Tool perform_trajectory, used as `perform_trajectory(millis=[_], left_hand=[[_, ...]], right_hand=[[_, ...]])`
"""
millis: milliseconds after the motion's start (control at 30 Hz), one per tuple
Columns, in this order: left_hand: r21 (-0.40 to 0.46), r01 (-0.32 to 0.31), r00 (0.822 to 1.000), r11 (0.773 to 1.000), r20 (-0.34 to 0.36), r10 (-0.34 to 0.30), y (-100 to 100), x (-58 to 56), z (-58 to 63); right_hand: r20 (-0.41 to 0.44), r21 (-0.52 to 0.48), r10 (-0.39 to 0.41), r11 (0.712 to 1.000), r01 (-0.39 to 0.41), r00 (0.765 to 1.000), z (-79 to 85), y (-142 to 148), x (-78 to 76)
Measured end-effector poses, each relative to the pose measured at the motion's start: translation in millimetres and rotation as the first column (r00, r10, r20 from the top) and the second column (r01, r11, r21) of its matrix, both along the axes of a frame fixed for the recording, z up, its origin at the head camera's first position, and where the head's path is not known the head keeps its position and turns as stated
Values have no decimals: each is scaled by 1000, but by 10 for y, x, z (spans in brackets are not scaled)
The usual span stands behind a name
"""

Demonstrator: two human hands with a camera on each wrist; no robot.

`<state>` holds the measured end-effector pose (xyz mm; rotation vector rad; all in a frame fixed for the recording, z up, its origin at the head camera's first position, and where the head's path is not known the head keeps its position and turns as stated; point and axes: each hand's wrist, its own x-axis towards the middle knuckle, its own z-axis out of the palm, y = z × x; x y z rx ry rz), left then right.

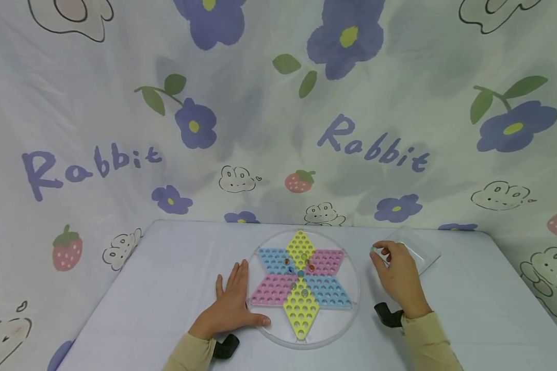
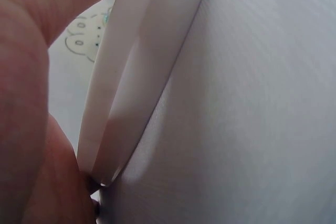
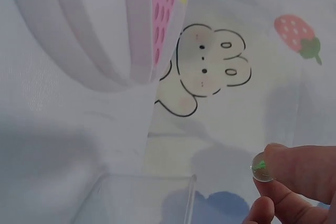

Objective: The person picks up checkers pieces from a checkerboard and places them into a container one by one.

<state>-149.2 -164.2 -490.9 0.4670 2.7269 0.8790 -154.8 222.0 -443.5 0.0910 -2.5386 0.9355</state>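
Observation:
A round Chinese checkers board (image 1: 331, 330) with a yellow, pink and blue star lies on the white table. Several glass marbles (image 1: 305, 293) sit in holes near the star's centre. My left hand (image 1: 229, 309) rests against the board's left rim with fingers extended and thumb over the near-left edge; the left wrist view shows the pale rim (image 2: 136, 66) close beside that hand. Right of the board, my right hand (image 1: 396, 275) is raised, pinching a clear marble with a green swirl (image 3: 261, 167) between thumb and fingertips.
A clear plastic box (image 1: 429, 253) stands at the back right, partly behind my right hand. Black wrist devices (image 1: 389, 315) sit at both wrists. A patterned cloth (image 1: 260, 129) with flowers and rabbits hangs behind the table (image 1: 167, 273).

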Motion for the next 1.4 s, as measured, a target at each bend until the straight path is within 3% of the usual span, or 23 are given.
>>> perform_trajectory(millis=[367, 767, 1400], left_hand=[[-15, -1, 1000, 1000, -16, 1, 2, -3, -6], [-24, 1, 1000, 1000, -2, -1, 4, -1, 11], [-17, 2, 1000, 1000, -6, -2, 0, -4, -5]], right_hand=[[33, -20, -67, 997, 68, 997, -19, 166, -29], [92, -7, -82, 997, 83, 992, -72, 216, -42], [78, 18, -81, 997, 80, 994, -102, 191, -40]])
